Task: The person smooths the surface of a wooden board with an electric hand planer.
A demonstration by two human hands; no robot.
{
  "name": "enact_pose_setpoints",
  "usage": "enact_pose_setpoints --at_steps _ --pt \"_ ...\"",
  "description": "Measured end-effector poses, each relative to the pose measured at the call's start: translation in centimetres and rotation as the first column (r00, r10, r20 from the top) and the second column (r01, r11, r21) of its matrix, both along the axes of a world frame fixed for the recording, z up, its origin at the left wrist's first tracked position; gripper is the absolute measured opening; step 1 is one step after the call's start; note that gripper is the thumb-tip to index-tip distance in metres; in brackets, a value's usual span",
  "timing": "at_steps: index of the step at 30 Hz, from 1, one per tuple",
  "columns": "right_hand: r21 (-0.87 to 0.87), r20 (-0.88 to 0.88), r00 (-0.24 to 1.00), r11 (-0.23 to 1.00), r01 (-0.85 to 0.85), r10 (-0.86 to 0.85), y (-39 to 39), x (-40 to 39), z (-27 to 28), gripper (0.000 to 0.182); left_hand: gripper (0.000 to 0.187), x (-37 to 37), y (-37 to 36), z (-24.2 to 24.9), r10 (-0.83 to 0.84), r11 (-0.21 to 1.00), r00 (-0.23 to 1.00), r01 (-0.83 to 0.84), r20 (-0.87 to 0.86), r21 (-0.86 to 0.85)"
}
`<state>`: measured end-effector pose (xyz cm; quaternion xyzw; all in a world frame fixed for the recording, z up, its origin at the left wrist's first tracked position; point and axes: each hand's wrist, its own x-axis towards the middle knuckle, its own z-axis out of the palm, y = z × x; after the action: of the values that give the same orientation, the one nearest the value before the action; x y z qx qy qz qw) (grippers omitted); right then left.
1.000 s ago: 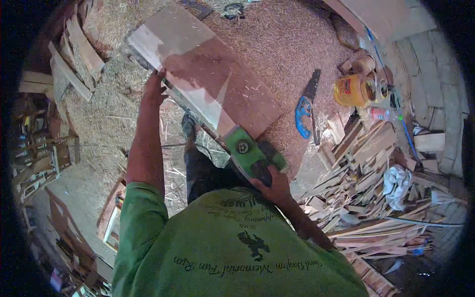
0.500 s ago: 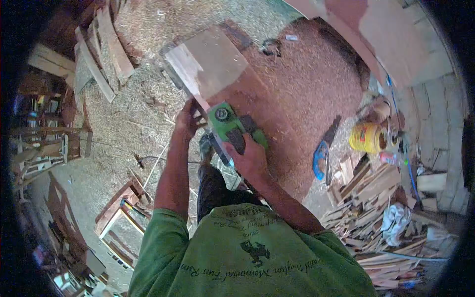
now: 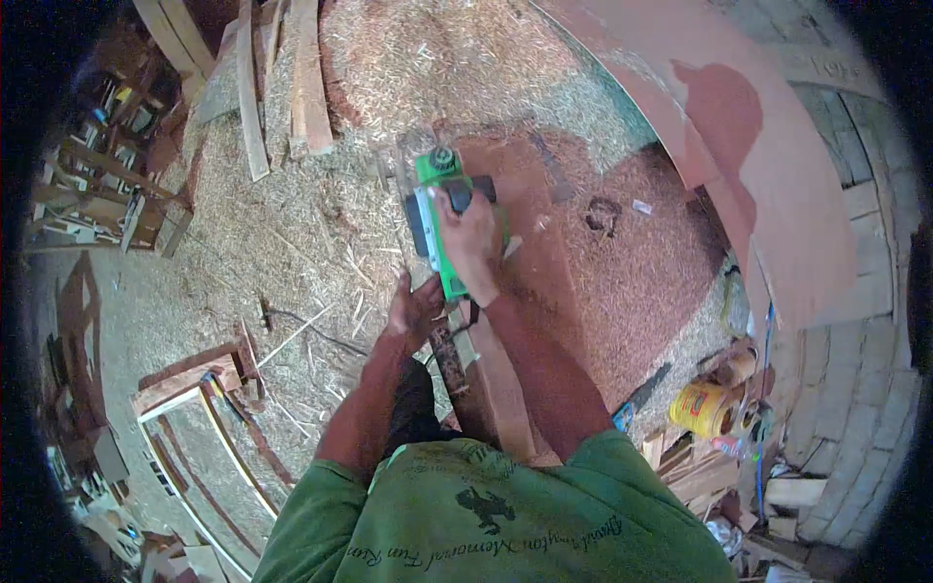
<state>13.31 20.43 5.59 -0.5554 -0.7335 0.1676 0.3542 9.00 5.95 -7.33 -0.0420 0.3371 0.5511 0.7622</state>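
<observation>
A green electric planer (image 3: 442, 223) lies along the left edge of a wooden workpiece (image 3: 498, 384), near its far end. My right hand (image 3: 468, 238) is wrapped round the planer's dark handle. Just behind the planer's rear end, my left hand (image 3: 416, 309) is beside the left edge of the wood, fingers apart. Whether it presses on the wood cannot be made out. A dark cord (image 3: 311, 328) runs over the floor to the left of my arm.
Wood shavings cover the floor (image 3: 282, 223). Long boards (image 3: 309, 87) lie at the upper left, and a wooden frame (image 3: 194, 408) at the lower left. To the right are a blue-handled handsaw (image 3: 632, 408), a yellow container (image 3: 702, 408) and a large leaning panel (image 3: 777, 194).
My right hand has pushed the planer forward, away from me, along the wood. My left hand has moved down the edge, now behind the planer. The camera view has shifted too.
</observation>
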Motion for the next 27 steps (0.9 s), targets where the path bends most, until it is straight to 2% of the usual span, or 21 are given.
enact_pose_setpoints --at_steps 4,5,8,9,12,14,15,17,19,20,21,22,23,24,25,26,27 --pt "-0.031 -0.147 0.986 0.996 -0.089 0.084 4.1 -3.7 0.6 0.058 0.101 0.3 0.2 0.7 -0.003 1.0 1.0 0.003 -0.024 -0.002" --pt "-0.163 0.033 0.997 0.985 -0.062 0.068 5.1 -4.1 1.5 0.058 0.102 0.4 0.2 1.6 -0.001 1.0 1.0 0.001 -0.027 0.017" --pt "-0.181 0.039 0.997 0.981 -0.062 0.07 7.4 -6.3 2.1 0.058 0.102 0.5 0.3 3.5 0.001 1.0 0.997 0.0 -0.073 0.008" --pt "-0.131 -0.084 0.992 0.986 -0.104 0.093 8.6 -7.2 0.4 0.063 0.101 0.6 0.2 2.9 0.018 0.998 0.998 -0.014 -0.063 0.061" --pt "-0.19 -0.008 0.997 0.979 -0.077 0.077 9.4 -8.8 4.2 0.07 0.096 1.2 0.1 -0.7 0.059 0.983 0.998 -0.056 -0.009 0.178" --pt "-0.186 0.007 0.99 0.973 -0.134 0.138 10.4 -9.4 3.0 0.074 0.089 1.3 0.2 -3.2 0.069 0.98 0.995 -0.082 0.078 0.182" --pt "-0.195 0.024 0.988 0.97 -0.147 0.154 9.7 -8.2 2.0 0.076 0.088 1.5 0.3 -2.3 0.097 0.986 0.995 -0.101 0.038 0.129" --pt "-0.23 0.034 0.986 0.962 -0.149 0.161 5.5 -3.7 1.9 0.076 0.087 1.2 0.5 0.0 0.111 0.993 0.992 -0.108 -0.057 0.05" --pt "-0.276 0.035 0.978 0.943 -0.188 0.205 -1.4 2.9 4.0 0.077 0.087 0.5 0.4 -0.1 0.09 0.995 0.978 -0.096 -0.189 -0.026" --pt "-0.2 0.08 0.975 0.962 -0.186 0.205 -4.4 6.4 1.6 0.073 0.089 0.1 0.5 -0.3 0.08 0.993 0.959 -0.102 -0.271 -0.066" --pt "-0.206 0.033 0.977 0.958 -0.201 0.212 -9.2 10.6 2.8 0.065 0.085 -0.2 0.8 0.2 0.064 0.997 0.949 -0.071 -0.308 -0.009" --pt "-0.411 -0.007 0.977 0.89 -0.195 0.211 -14.0 14.4 4.4 0.058 0.082 -0.1 1.0 1.1 0.05 0.998 0.937 -0.035 -0.346 0.051" --pt "-0.494 0.004 0.991 0.862 -0.111 0.13 -18.8 17.9 6.5 0.056 0.078 0.3 1.4 1.9 0.012 1.0 0.907 0.001 -0.421 0.03" --pt "-0.586 0.071 0.991 0.809 -0.049 0.112 -23.1 21.7 6.2 0.059 0.076 0.8 1.6 2.5 -0.028 0.999 0.868 0.037 -0.497 0.008" --pt "-0.642 0.114 0.991 0.767 0.023 0.066 -27.6 25.6 5.4 0.063 0.076 1.2 1.7 2.9 -0.08 0.996 0.806 0.089 -0.587 -0.013" --pt "-0.57 0.136 0.99 0.821 0.04 0.046 -31.7 28.4 6.6 0.068 0.077 1.2 1.9 2.7 -0.132 0.991 0.766 0.126 -0.63 -0.053" --pt "-0.616 0.135 0.99 0.786 0.057 0.034 -35.8 31.8 6.1 0.07 0.079 1.0 2.3 2.2 -0.189 0.981 0.716 0.169 -0.672 -0.095"
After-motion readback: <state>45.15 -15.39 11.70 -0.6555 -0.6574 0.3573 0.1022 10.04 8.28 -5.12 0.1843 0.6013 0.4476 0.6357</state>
